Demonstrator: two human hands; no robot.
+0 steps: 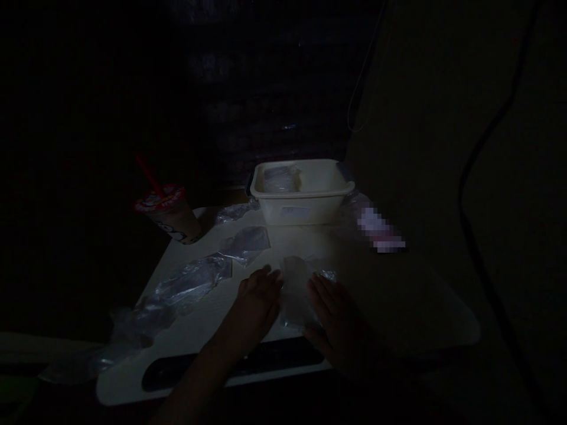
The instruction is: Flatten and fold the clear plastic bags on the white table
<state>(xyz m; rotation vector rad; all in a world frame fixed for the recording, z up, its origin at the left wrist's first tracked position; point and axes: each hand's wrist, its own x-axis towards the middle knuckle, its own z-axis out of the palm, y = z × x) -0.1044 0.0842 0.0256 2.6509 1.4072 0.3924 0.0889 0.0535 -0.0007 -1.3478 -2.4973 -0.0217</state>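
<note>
A flat, clear plastic bag [296,295] lies on the white tabletop in front of me, between my hands. At the bag's left edge my left hand [259,298] has its fingers bent inward, closed at the edge of the plastic. My right hand [330,313] rests over the bag's right side, its fingers stretched out flat and close together. Shadow hides much of the right hand and wrist. Past the bag stands a cream plastic bin [301,208] with clear bags [280,179] inside.
Several crumpled clear bags [195,280] trail along the table's left side. A cup with a red straw [177,218] stands at the far left. A dark slot [172,369] runs along the front of the white table [119,383]. A black cable [469,236] hangs at right.
</note>
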